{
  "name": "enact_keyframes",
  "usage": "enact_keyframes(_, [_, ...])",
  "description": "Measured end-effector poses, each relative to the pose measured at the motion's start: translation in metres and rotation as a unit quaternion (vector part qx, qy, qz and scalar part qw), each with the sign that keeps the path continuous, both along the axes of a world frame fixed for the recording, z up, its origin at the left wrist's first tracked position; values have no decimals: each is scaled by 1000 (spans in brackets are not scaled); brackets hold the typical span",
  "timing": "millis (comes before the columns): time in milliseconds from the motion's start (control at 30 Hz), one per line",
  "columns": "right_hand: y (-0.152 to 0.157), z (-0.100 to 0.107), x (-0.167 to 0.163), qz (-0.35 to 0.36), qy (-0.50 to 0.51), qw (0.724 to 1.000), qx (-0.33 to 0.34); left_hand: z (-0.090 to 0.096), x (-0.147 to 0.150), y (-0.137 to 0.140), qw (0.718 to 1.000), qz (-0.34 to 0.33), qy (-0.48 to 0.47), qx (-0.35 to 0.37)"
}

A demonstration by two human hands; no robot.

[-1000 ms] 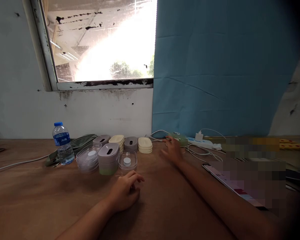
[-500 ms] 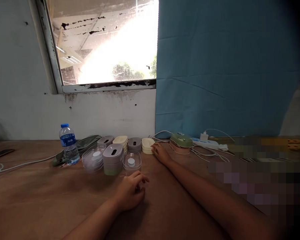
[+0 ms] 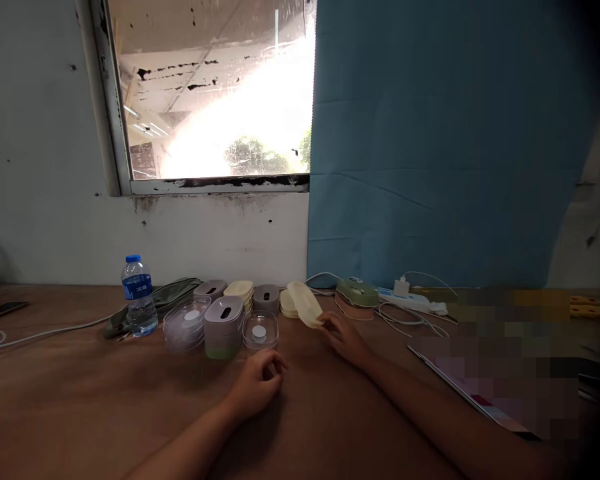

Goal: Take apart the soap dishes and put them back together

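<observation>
My right hand [image 3: 346, 338] pinches the near edge of a shallow cream plastic tray [image 3: 304, 304], which is tilted up off the table. Just behind it stands a short stack of matching cream trays [image 3: 288, 303]. My left hand [image 3: 261, 380] hovers low over the table, fingers loosely curled and thumb apart, holding nothing. Close beyond it is a clear plastic lid [image 3: 260, 329] with a white round knob. Left of that stand stacked lilac boxes [image 3: 223, 321] with a dark slot on top, and a stack of clear lids [image 3: 186, 325].
A water bottle [image 3: 140, 297] stands at the left by a dark green bag [image 3: 177, 295]. Along the wall lie more lilac boxes [image 3: 267, 297], cream trays [image 3: 240, 291], a green-topped case [image 3: 356, 293] and a power strip [image 3: 405, 301] with cables. A phone [image 3: 3, 311] is far left.
My right hand has taken the top cream tray and drawn it toward me, tilting it off its stack. My left hand has shifted slightly left, its fingers more curled. The view has tilted up slightly.
</observation>
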State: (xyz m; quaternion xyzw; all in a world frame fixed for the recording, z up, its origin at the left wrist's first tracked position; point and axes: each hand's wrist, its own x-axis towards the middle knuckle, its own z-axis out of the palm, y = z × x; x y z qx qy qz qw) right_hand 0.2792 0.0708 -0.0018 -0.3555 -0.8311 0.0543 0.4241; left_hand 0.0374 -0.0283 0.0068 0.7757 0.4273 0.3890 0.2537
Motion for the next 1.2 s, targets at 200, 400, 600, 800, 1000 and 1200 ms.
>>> enact_keyframes(200, [-69, 7, 30, 82, -125, 988, -43, -3, 0, -1, 997, 2, -70, -37])
enact_keyframes(400, [-91, 10, 33, 85, -152, 982, -77, -7, 4, -1, 983, -4, -138, -121])
enact_keyframes(600, [-91, 12, 24, 81, -141, 983, -83, -10, 4, 2, 952, -6, -236, -197])
enact_keyframes(800, [-86, 10, 25, 89, -135, 982, -101, 12, -1, 0, 960, 21, -220, -170])
enact_keyframes(1000, [-82, 8, 25, 82, -126, 982, -110, 64, 5, 23, 995, 52, 18, 83])
enact_keyframes(1200, [-83, 9, 24, 75, -105, 986, -110, 73, 19, 84, 941, 112, 272, 166])
